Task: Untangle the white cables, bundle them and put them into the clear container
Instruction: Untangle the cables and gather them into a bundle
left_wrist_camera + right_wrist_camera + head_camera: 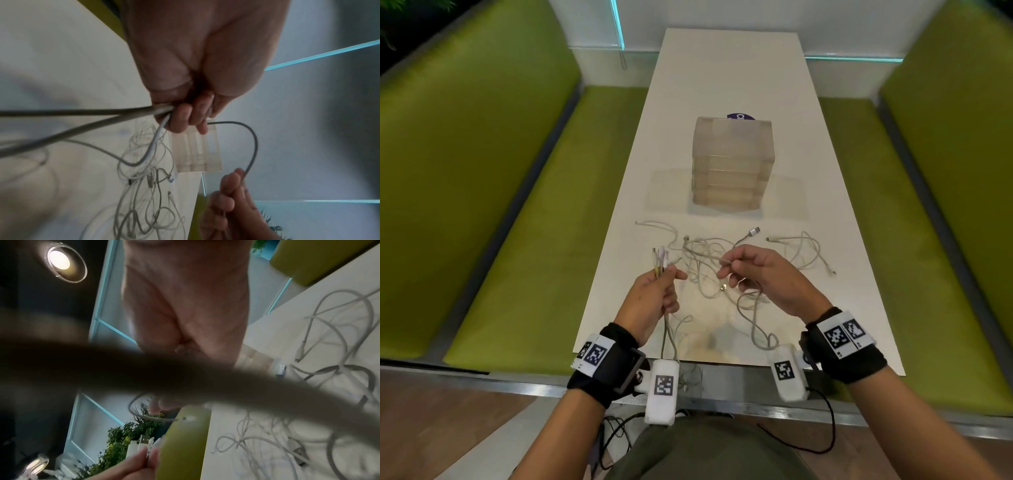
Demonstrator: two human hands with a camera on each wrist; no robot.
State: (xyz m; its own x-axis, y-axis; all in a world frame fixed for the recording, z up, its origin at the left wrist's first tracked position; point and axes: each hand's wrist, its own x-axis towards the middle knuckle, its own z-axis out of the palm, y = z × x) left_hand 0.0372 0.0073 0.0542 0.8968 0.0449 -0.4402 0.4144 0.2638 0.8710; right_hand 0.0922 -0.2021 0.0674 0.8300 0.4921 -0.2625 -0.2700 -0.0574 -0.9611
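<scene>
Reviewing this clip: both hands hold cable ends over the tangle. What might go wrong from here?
The left hand grips several connector ends while the right hand pinches one cable still running into the tangle; pulling apart may tighten knots. Cable loops hang past the table edge and may snag or slide off.

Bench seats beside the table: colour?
Green bench seats, clearest in the head view.
</scene>
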